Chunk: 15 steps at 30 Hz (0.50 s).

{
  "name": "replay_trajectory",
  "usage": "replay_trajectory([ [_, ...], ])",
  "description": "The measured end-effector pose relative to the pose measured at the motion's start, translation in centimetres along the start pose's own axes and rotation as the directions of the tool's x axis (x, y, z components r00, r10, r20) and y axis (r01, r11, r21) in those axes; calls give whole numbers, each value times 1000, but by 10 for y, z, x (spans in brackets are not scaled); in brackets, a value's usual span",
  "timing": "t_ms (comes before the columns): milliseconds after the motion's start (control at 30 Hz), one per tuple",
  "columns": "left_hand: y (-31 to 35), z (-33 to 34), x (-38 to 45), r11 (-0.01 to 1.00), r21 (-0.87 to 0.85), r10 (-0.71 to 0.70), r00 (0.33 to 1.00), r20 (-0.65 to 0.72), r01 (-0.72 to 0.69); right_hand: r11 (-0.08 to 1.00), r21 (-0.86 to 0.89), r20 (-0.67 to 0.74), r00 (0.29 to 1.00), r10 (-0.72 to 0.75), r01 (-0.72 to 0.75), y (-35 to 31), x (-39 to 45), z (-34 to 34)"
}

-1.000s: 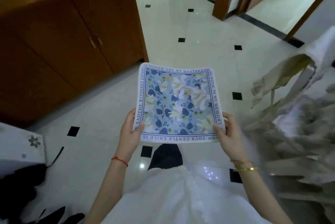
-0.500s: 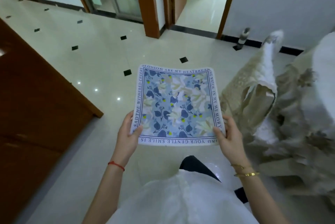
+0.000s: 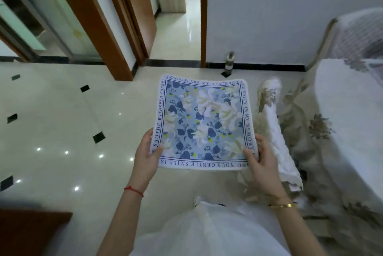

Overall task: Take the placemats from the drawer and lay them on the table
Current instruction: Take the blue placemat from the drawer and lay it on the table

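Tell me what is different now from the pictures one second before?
The view has swung to the right: the wooden cabinet has left the picture, and the covered table on the right now shows more. Unchanged: the left hand and right hand hold the placemat flat by its near corners.

1. A single head-worn wide-angle camera looks forward and steeply down, the placemat (image 3: pixel 204 124) sitting close at centre frame.
2. Beyond the placemat lie a doorway (image 3: pixel 178 15) and white wall (image 3: pixel 269 11); tiled floor (image 3: pixel 62 123) spreads to its left, a draped table (image 3: pixel 348 123) to its right.
3. There is no second view.
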<state>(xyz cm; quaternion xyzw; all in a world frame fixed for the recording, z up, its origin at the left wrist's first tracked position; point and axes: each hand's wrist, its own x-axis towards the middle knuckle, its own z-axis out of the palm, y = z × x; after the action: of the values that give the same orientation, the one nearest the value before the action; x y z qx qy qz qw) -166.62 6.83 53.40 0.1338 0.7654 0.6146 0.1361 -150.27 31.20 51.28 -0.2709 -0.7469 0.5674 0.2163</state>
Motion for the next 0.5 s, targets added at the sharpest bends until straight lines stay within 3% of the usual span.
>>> replay_trajectory([
  [267, 41, 89, 156, 997, -69, 63, 964, 258, -46, 999, -2, -267, 963, 37, -39, -2, 108, -38],
  [500, 56, 195, 279, 995, -44, 96, 843, 530, -86, 989, 26, -530, 837, 139, -148, 29, 173, -72],
])
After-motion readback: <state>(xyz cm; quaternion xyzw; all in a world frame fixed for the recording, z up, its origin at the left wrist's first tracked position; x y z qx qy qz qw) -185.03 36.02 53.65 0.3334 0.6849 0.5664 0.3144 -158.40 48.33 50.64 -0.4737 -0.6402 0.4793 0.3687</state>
